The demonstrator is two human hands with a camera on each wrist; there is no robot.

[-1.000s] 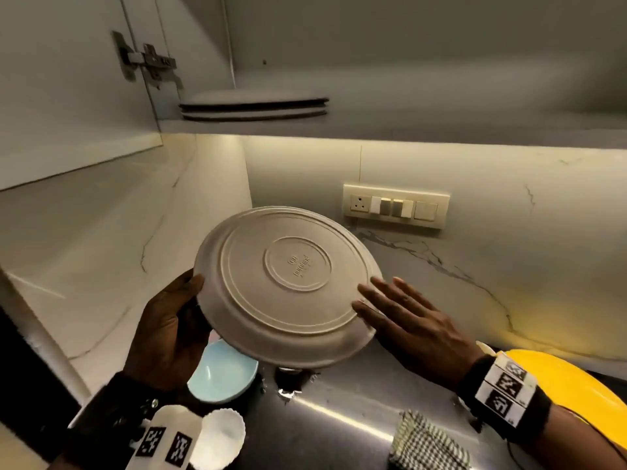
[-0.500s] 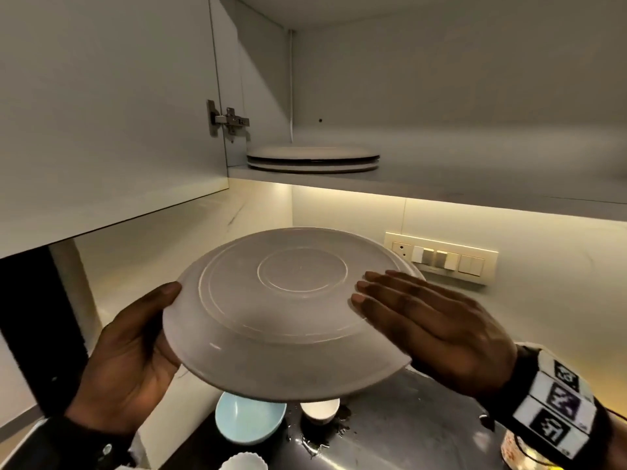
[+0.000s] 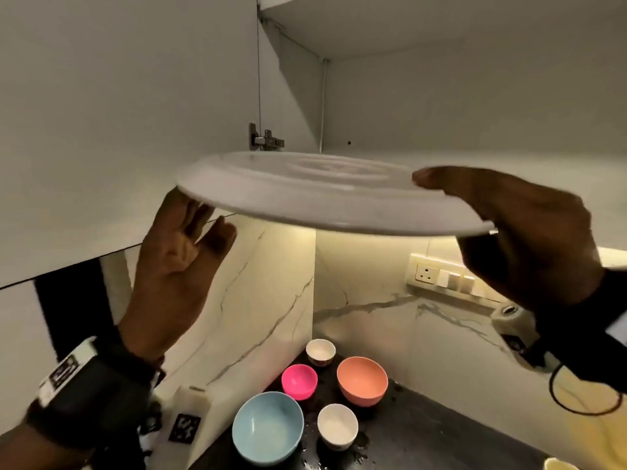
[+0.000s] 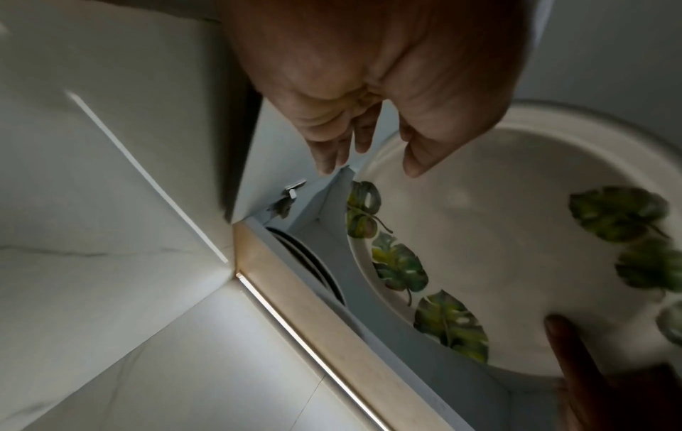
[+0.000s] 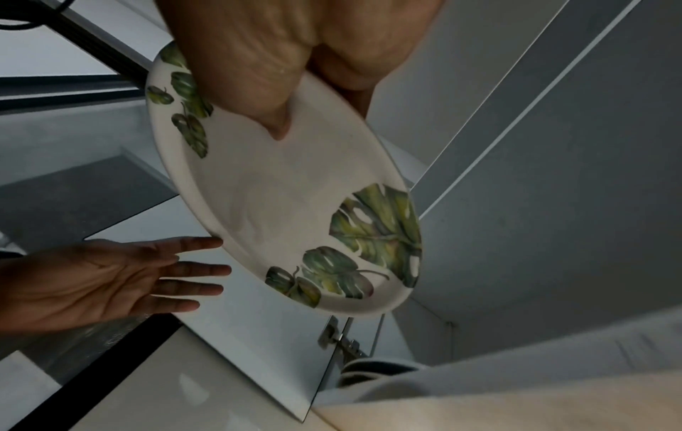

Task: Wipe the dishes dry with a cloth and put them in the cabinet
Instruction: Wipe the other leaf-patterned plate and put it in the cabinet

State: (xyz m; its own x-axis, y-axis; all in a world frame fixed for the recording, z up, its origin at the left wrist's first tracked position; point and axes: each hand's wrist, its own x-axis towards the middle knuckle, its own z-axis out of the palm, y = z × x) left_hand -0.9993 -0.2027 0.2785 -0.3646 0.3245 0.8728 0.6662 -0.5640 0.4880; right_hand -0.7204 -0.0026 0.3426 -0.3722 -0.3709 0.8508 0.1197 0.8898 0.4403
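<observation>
One hand alone carries the load: the right hand (image 3: 529, 239) pinches the upside-down plate (image 3: 322, 198) at its three o'clock rim, thumb on the leaf-printed face below, fingers across the back. The left hand (image 3: 176, 259) is spread, palm up, at the nine o'clock edge; whether its fingertips touch the rim I cannot tell. The plate hangs nearly level before the open cabinet (image 3: 441, 113), not yet inside, while the stack of plates (image 5: 372, 370) waits on the shelf (image 4: 332, 329) beside the hinge (image 3: 266, 141). A one-sided pinch on so wide a dish may let the far edge droop and slip, and five bowls (image 3: 268, 429) stand on the counter (image 3: 424, 446) at six o'clock below. The leading rim could also knock the shelf lip or the door (image 3: 118, 113) at nine o'clock, or land off-centre on the stack.
</observation>
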